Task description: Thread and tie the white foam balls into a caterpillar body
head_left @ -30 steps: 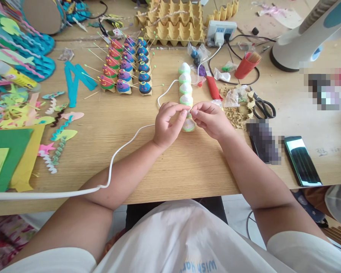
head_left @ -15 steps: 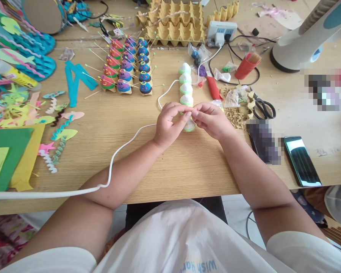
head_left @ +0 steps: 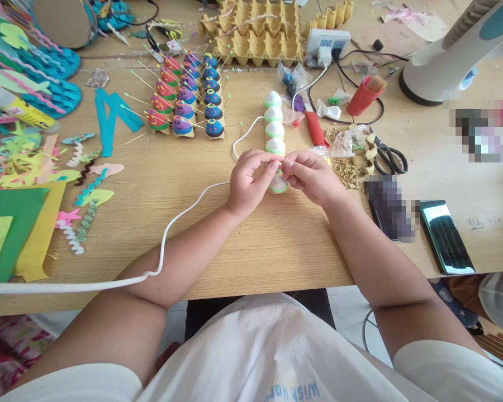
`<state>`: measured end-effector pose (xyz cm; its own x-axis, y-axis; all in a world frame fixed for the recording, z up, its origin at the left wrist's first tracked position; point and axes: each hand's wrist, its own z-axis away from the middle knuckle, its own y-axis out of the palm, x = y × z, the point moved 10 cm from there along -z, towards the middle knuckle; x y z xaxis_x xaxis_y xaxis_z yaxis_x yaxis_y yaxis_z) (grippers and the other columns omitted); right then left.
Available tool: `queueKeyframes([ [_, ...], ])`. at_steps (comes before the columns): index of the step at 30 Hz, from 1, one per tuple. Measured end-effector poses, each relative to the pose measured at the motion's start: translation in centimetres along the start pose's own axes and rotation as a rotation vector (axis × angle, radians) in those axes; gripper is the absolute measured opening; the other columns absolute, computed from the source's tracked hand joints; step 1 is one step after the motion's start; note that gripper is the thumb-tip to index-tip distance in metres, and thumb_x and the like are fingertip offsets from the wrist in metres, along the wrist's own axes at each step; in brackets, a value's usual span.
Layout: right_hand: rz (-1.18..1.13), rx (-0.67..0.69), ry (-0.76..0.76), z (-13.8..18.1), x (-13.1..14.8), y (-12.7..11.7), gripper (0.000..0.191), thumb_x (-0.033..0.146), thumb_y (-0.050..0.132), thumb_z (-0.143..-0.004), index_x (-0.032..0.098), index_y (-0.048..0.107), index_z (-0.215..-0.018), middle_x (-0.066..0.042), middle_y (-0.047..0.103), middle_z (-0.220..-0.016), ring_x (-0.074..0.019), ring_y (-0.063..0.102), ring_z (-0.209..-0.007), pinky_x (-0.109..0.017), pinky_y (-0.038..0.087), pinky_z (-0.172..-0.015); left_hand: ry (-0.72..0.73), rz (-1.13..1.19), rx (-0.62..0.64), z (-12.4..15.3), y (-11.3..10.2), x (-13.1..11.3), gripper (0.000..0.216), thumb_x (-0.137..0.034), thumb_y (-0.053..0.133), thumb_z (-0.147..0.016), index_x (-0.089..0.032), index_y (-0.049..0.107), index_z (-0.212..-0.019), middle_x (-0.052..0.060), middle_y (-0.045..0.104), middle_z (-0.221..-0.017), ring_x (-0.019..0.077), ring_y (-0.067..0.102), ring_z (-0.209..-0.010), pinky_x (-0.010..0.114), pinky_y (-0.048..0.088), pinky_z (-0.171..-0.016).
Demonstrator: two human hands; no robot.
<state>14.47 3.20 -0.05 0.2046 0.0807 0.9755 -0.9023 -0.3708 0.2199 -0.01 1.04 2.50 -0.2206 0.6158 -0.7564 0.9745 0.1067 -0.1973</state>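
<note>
My left hand and my right hand meet fingertip to fingertip over a strip of egg-carton cups. Thumb and forefinger are pinched together on each hand. A tiny yellow-orange bit shows between the two pinches; it looks soft, like modelling clay, but is too small to be sure. The strip runs away from me on the table, its cups coated white with light green rims. My hands hide part of its near end, and the nearest white cup shows just below my fingers.
Three rows of painted egg-carton cups with sticks stand left of centre. A white cable crosses my left forearm. To the right lie scissors, a red cup of sticks and a phone. Paper cutouts cover the left side.
My hands stay in nearly the same place. The fingertips have parted slightly, and the tiny yellow-orange bit shows more clearly between them.
</note>
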Motion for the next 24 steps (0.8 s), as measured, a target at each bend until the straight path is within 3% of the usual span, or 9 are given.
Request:
queueKeyframes([
  [9, 0.046, 0.02, 0.001, 0.13, -0.02, 0.43, 0.054, 0.066, 0.096, -0.079, 0.018, 0.071, -0.079, 0.002, 0.068, -0.068, -0.0054, 0.046, -0.056, -0.022, 0.029, -0.048, 0.013, 0.004, -0.025, 0.07, -0.2, 0.15, 0.028, -0.051, 0.068, -0.111, -0.027, 0.082, -0.105, 0.004, 0.085, -0.105, 0.02, 0.077, -0.105, 0.038, 0.059, -0.099],
  [24, 0.079, -0.006, 0.026, 0.1, -0.24, 0.28, 0.055, 0.068, 0.098, -0.074, 0.02, 0.072, -0.085, 0.002, 0.068, -0.068, -0.0067, 0.045, -0.055, -0.024, 0.027, -0.047, -0.02, -0.04, -0.011, 0.04, -0.13, -0.26, 0.037, -0.061, 0.064, -0.11, -0.029, 0.081, -0.102, 0.004, 0.085, -0.104, 0.0214, 0.078, -0.105, 0.041, 0.06, -0.099],
])
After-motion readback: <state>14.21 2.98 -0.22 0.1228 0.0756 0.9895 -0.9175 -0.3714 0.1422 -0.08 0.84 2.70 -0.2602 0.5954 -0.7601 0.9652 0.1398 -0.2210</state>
